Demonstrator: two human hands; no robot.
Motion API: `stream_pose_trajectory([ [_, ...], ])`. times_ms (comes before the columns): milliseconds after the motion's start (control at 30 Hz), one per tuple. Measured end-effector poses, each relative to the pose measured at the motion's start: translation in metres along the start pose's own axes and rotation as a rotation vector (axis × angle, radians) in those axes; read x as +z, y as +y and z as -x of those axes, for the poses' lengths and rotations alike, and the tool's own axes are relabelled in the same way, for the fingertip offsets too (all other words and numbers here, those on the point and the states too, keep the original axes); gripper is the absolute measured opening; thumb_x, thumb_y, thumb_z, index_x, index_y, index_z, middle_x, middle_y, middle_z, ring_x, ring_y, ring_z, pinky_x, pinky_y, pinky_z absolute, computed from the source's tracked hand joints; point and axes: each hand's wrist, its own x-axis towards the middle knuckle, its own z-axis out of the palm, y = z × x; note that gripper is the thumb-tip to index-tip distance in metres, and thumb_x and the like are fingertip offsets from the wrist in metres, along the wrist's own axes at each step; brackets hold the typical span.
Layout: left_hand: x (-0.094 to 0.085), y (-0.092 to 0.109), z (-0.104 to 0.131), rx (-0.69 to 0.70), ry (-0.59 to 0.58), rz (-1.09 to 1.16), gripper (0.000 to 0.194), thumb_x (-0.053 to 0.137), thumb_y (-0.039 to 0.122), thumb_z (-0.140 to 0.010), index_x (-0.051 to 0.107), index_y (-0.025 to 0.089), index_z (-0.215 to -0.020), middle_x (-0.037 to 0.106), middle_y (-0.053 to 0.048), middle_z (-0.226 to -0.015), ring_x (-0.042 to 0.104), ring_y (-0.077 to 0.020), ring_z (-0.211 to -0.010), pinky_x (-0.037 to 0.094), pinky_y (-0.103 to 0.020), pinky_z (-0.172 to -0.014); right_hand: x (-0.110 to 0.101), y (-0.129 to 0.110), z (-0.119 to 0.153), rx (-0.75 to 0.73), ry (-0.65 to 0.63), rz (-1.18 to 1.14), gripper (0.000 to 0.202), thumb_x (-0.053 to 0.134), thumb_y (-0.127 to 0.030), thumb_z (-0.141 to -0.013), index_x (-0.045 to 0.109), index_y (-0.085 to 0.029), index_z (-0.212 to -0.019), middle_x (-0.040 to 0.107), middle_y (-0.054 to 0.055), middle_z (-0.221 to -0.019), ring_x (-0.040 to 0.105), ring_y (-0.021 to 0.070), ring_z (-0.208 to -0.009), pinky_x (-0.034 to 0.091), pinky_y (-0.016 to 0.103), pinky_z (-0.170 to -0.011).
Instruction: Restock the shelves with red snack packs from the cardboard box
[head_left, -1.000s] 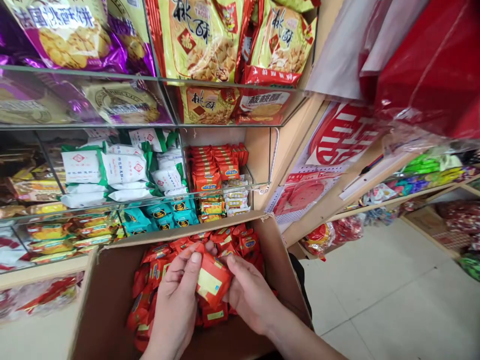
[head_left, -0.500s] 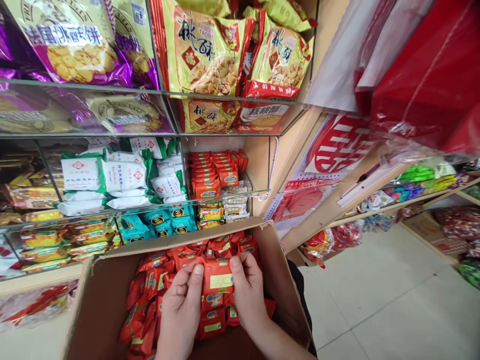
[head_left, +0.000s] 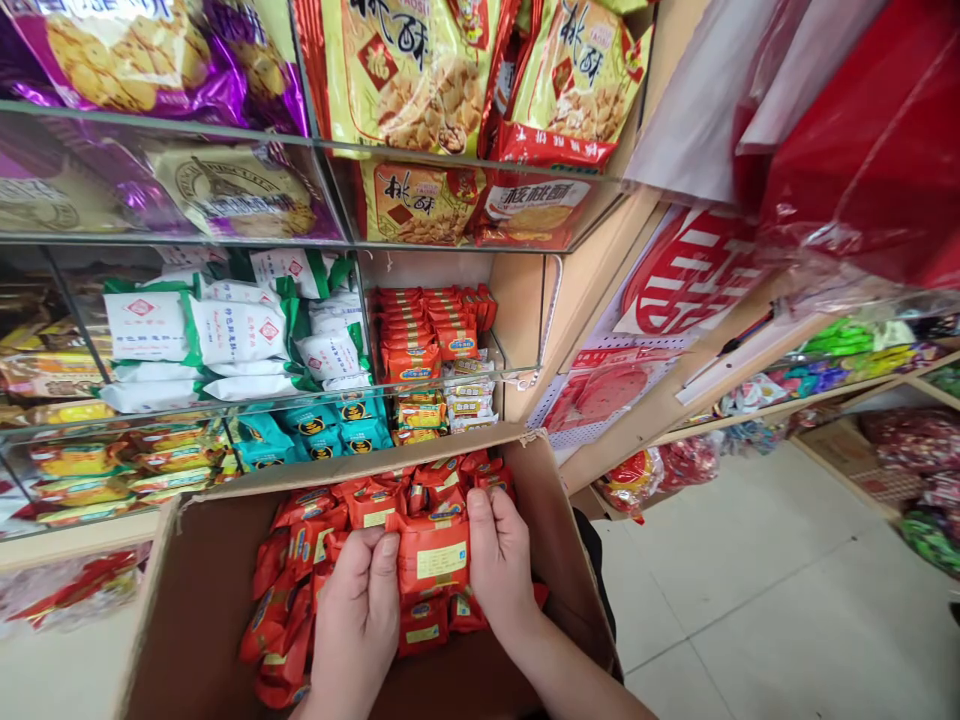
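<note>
Between my two hands, above the open box, a red snack packet [head_left: 433,556] is stretched by its ends, its cream label facing me. My left hand [head_left: 365,590] pinches the packet's left end between thumb and fingers. Its right end is gripped by my right hand [head_left: 499,560], thumb on top. Beneath them the cardboard box [head_left: 199,590] holds many similar red packets [head_left: 289,610], lying loosely at various angles. My forearms and hands hide part of the box's contents.
Glass-fronted shelves stand behind the box. They carry stacked red packets [head_left: 412,360], white-and-green packets [head_left: 236,332], teal packets [head_left: 315,432] and large yellow bags [head_left: 409,80]. Red plastic bags [head_left: 862,170] hang at the upper right. Tiled floor [head_left: 720,570] lies to the right.
The view has shifted slightly, so the upper shelves sit higher. Both hands keep hold of the red packet, which now shows more of its label side.
</note>
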Motion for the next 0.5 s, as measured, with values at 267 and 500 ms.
stream_pose_trajectory([
  [267, -0.003, -0.002, 0.005, 0.301, -0.087, -0.257, 0.041, 0.052, 0.027, -0.077, 0.041, 0.022, -0.117, 0.052, -0.009, -0.109, 0.052, -0.0234, -0.101, 0.043, -0.035, -0.084, -0.007, -0.006, -0.008, -0.16, 0.011, 0.231, 0.031, 0.037, -0.037, -0.087, 0.033, -0.021, -0.061, 0.035, -0.005, -0.054, 0.035, 0.0098, -0.05, 0.029, 0.022, -0.049],
  [500, 0.001, -0.002, 0.006, 0.127, -0.331, -0.01, 0.053, 0.052, 0.018, -0.072, 0.038, 0.026, -0.122, 0.051, -0.006, -0.124, 0.046, -0.0245, -0.116, 0.04, -0.039, -0.095, -0.008, -0.029, 0.008, -0.299, -0.215, 0.277, 0.026, 0.038, -0.029, -0.087, 0.044, -0.02, -0.063, 0.048, -0.001, -0.058, 0.046, 0.0111, -0.054, 0.035, 0.023, -0.053],
])
